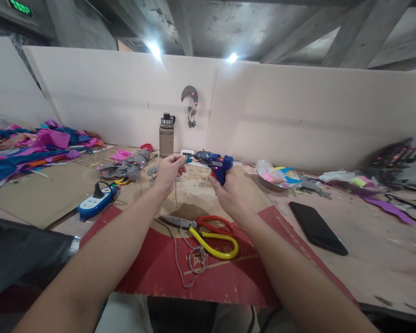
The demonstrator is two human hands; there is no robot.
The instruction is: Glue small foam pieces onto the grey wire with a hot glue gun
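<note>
My right hand (229, 189) is wrapped around the handle of a blue glue gun (221, 167). Its nozzle points left and sits close to a small teal piece (188, 159) pinched in the fingertips of my left hand (171, 172); whether they touch I cannot tell. A grey cord (175, 194) hangs below my left hand and runs down to a loose coil on the red board (152, 268). Scissors (211, 236) with one yellow and one red handle lie beneath my hands, blades to the left, with the cord across them.
A water bottle (166, 136) stands at the back by the white partition (125, 92), where a grey moon ornament (190, 96) hangs. To the left are a power strip (95, 202) and heaped felt scraps (45, 143). A phone (317, 227) and a metal bowl (275, 185) are on the right.
</note>
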